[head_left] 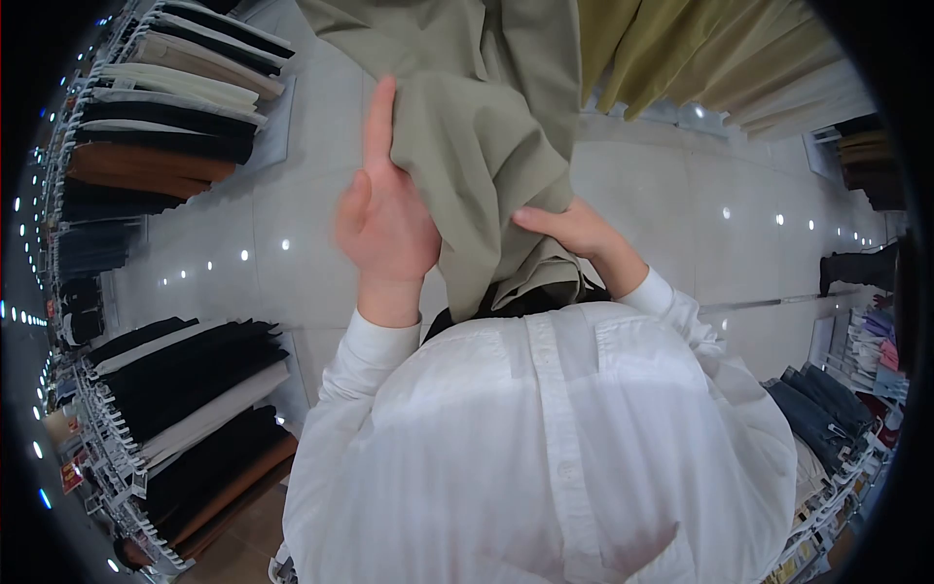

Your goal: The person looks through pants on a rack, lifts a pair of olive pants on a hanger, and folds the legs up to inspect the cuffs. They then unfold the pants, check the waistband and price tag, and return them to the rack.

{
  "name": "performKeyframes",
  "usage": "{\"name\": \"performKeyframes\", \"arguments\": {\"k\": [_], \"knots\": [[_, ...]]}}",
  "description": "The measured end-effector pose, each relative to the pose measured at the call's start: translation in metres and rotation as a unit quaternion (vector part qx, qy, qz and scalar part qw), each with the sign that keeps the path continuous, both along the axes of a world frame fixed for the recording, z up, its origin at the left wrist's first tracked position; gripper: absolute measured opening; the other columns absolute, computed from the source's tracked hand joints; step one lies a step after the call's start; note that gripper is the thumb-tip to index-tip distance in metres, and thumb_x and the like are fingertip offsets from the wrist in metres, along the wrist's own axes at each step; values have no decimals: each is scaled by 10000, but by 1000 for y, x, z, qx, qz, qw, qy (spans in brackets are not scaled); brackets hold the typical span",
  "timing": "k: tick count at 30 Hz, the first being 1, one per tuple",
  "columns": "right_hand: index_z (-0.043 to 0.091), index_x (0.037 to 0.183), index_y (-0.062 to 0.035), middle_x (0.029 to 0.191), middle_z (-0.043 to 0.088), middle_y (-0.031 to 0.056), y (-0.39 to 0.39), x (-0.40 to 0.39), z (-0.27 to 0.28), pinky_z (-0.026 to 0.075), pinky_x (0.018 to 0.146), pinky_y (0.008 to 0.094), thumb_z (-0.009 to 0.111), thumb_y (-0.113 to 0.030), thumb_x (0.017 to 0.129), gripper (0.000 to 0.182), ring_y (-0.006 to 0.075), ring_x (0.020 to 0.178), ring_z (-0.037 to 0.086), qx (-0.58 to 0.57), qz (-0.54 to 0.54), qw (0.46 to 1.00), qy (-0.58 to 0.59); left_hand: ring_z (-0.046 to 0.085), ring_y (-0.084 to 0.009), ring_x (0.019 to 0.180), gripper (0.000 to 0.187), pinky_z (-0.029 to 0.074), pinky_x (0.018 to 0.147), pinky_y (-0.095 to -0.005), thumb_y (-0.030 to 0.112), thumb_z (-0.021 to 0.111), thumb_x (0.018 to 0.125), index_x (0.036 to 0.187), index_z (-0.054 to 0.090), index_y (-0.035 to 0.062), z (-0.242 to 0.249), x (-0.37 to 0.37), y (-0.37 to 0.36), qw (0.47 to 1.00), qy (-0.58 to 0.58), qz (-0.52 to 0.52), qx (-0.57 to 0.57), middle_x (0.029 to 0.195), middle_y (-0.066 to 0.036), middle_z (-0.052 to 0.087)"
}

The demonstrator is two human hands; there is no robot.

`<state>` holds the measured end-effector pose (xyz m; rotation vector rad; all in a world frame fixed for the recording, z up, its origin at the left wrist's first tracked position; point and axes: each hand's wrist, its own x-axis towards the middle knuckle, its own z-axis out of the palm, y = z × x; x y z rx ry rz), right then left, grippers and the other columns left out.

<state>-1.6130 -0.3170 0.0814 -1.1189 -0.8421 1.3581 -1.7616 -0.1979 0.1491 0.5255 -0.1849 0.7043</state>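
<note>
A grey-green garment (477,127) hangs in loose folds in front of my white shirt; whether it is trousers or something else I cannot make out. Under its left edge lies my left hand (391,214), palm up, with the index finger stretched out and the thumb apart. Cloth covers its other fingers. On the right side, my right hand (581,231) grips the fabric, thumb on top and fingers hidden beneath. A bunched, folded edge of the garment lies near my waist.
Racks of hanging dark, white and brown clothes (156,175) line the left, with another rack (195,389) below. Mustard and beige garments (720,58) hang at upper right. Folded jeans (817,414) are at lower right. Pale tiled floor (681,195) runs between them.
</note>
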Motion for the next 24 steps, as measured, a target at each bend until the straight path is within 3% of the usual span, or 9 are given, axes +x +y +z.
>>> {"name": "performKeyframes", "arguments": {"k": [1,3,7,10,13,15,19,21,24], "knots": [[411,1244,33,1199,504,95,2,-1,12,383,917,293,613,-285,835,556,183,1104,469,-10,-40,999,7,287,-277,1284,650,231,1054,-372,204,379,868,1403,58,25,-6,-2,0,1000,-2,0,2,1422,-138,235],[418,1239,32,1190,510,93,2,9,20,388,909,290,604,-250,844,519,177,1093,476,-2,-44,999,10,258,-291,1298,688,225,1051,-404,450,348,896,1403,122,44,-25,-8,0,977,188,93,-45,1437,-141,200],[444,1237,4,1177,526,77,-5,16,26,386,914,297,597,-160,844,453,161,1083,486,-17,-73,996,53,287,-264,1281,600,243,1044,-378,397,271,919,1388,176,34,-59,-25,-21,957,241,87,-139,1410,-123,261],[453,1230,8,1180,528,76,-7,15,38,391,911,297,614,-144,828,458,166,1077,497,-18,-96,987,131,336,-263,1253,559,271,1027,-373,372,334,925,1370,237,48,-90,-37,-43,936,283,-20,-207,1386,-109,311],[459,1222,15,1178,530,80,-6,13,46,395,909,291,624,-131,816,462,171,1067,508,-21,-109,981,160,397,-267,1210,516,295,1014,-379,297,413,917,1346,283,42,-97,-38,-62,933,328,-105,-103,1353,-91,368],[458,1220,16,1172,534,81,-6,15,49,396,909,288,626,-132,813,464,170,1068,508,-11,-120,984,135,417,-256,1195,500,309,1005,-393,221,469,898,1336,303,50,-93,-41,-59,885,407,-155,166,1329,-79,401],[484,1175,8,1114,560,60,-11,25,33,436,862,284,607,-152,833,397,154,1006,540,14,-161,986,43,393,-244,1212,462,311,1005,-394,258,410,925,1324,319,44,-96,-53,-29,865,451,-40,215,1336,-83,390],[480,1178,7,1114,561,62,-11,33,33,441,858,283,611,-149,827,406,152,1000,547,8,-178,979,101,385,-250,1215,451,339,984,-393,289,347,946,1324,321,44,-72,-51,-23,973,170,-64,-142,1342,-87,382],[468,1187,2,1113,563,69,-14,38,35,453,846,282,616,-142,815,426,151,991,558,8,-202,962,185,399,-290,1208,593,353,976,-434,459,322,916,1339,303,44,-65,-64,-20,977,127,31,-168,1346,-137,371]]}}
